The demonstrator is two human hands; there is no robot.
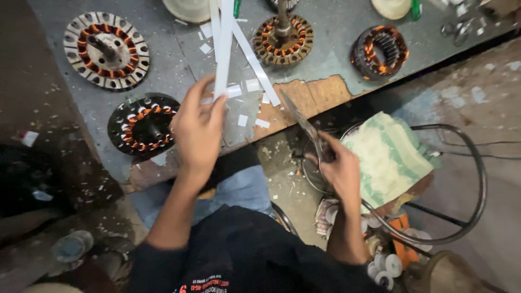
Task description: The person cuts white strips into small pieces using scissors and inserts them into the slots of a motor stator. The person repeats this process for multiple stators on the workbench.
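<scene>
Taking the worn patch on the bench edge (309,95) as the marker: well left of it sat two wound stators, a pale one (106,50) and a dark one (142,125). Just left of the patch, the left hand (198,130) was pinched round a bundle of white strips (223,49), long axis running away from the person. Right of and below the patch, the right hand (339,168) was clenched on scissors (304,122), blades angled up-left toward the strips, with a small gap between. Past that was a striped cloth (388,157), open floor beyond.
</scene>
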